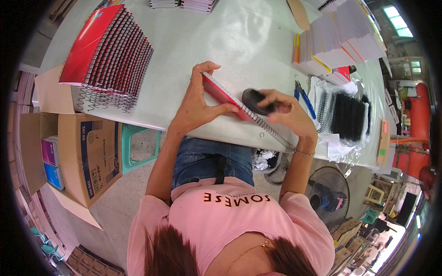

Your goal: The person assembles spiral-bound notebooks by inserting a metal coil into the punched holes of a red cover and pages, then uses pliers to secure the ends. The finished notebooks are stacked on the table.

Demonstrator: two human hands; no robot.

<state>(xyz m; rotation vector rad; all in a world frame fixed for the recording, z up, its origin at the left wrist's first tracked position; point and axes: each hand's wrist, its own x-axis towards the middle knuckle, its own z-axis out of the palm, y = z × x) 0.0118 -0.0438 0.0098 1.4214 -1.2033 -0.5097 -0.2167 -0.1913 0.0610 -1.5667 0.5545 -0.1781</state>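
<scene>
My left hand [192,108] grips a red-covered notebook [222,94], thumb along its near side and fingers round its far left end. The notebook stands on edge on the table near the front. A metal spiral coil [274,131] runs through the holes at its right part, with a loose length trailing right beneath my right wrist. In my right hand [290,112], slightly blurred, is a black rounded disc-like object [253,100], held between bent fingers and thumb. It is beside the coil; whether it touches the coil I cannot tell.
A stack of red spiral notebooks [103,50] stands at the table's left. Blue-handled pliers [305,101], bundled black coils [347,115] and paper stacks [338,41] are on the right. Below are an open cardboard box [92,156], a green stool [126,152] and a fan [328,198].
</scene>
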